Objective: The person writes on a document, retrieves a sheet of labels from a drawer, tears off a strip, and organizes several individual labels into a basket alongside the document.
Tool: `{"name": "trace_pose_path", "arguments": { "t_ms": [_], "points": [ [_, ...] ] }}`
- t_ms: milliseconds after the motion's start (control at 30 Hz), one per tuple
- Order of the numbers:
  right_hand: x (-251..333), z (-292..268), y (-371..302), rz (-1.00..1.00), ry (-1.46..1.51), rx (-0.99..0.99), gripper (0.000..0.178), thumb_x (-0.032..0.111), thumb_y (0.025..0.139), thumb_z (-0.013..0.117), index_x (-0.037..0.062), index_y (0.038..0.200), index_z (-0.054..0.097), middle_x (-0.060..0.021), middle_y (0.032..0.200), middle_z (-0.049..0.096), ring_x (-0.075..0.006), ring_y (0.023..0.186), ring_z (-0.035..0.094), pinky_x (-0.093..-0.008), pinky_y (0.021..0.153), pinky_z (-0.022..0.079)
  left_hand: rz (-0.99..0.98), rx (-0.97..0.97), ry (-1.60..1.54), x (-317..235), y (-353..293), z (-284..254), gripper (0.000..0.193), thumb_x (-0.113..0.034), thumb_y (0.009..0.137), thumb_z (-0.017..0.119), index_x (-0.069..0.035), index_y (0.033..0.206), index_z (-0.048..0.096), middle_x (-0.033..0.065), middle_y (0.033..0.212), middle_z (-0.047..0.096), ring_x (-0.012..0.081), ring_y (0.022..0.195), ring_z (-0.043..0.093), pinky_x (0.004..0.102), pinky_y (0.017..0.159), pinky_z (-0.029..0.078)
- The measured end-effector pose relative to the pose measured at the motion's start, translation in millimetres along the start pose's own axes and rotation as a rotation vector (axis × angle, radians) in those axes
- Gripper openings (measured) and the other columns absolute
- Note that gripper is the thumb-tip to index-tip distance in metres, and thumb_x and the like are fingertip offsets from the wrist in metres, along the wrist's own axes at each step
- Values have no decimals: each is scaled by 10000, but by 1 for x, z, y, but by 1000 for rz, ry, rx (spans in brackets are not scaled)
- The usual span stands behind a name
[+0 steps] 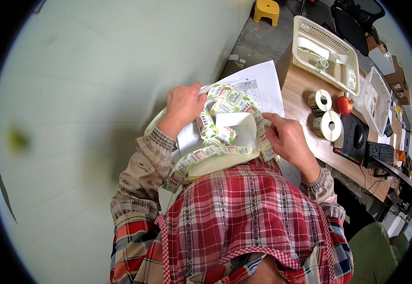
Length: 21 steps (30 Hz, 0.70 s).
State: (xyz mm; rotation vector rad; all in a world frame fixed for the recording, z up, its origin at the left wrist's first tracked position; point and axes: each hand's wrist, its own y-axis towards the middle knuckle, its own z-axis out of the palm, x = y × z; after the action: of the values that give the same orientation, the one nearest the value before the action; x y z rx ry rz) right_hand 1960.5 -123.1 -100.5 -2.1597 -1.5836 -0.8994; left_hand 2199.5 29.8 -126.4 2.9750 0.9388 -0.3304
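A long strip of printed labels (234, 97), white with green and red, lies in loose loops in front of my body. Inside the loops sits a small white open box (243, 124). My left hand (183, 108) is closed at the strip's left side, its fingertips against the upper loops; the curled fingers partly hide the grip. On the other side my right hand (288, 142) pinches the strip's right run between thumb and fingers. Beneath the labels are white printed sheets (266, 85) and a yellowish pad (222, 164).
A wooden desk (300, 90) at right holds label rolls (328, 126), a red round fruit (344, 105), a cream plastic basket (326, 35), a mouse (358, 137) and a keyboard (381, 154). A pale wall (73, 94) stands close on my left. Farther off is a yellow stool (266, 10).
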Motion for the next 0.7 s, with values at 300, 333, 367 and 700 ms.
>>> {"name": "trace_pose_path", "arguments": {
  "t_ms": [300,333,367,700],
  "points": [
    [4,0,3,87,8,4,292,57,795,576,10,1083,585,-185,625,607,-351,579,614,-424,525,476,57,-65,-35,3,7,3,248,-284,811,608,-37,802,599,166,617,606,365,605,612,483,564,469],
    [6,-1,6,123,27,23,302,76,799,588,12,1093,578,-184,622,604,-356,579,612,-429,524,474,53,-60,-20,3,9,3,250,-287,812,608,-37,802,600,165,618,606,365,605,613,483,563,470],
    [9,-4,9,156,45,43,313,94,803,599,14,1104,571,-184,618,602,-361,579,609,-433,524,471,47,-57,-6,2,10,2,252,-289,813,607,-38,802,601,165,618,607,365,605,613,482,562,471],
    [-32,0,32,58,-22,5,360,49,734,598,38,1092,569,-150,560,567,-315,515,587,-417,509,446,-40,78,31,-16,26,15,224,-234,684,648,-73,840,661,132,722,645,326,712,639,475,596,491]
  ]
}}
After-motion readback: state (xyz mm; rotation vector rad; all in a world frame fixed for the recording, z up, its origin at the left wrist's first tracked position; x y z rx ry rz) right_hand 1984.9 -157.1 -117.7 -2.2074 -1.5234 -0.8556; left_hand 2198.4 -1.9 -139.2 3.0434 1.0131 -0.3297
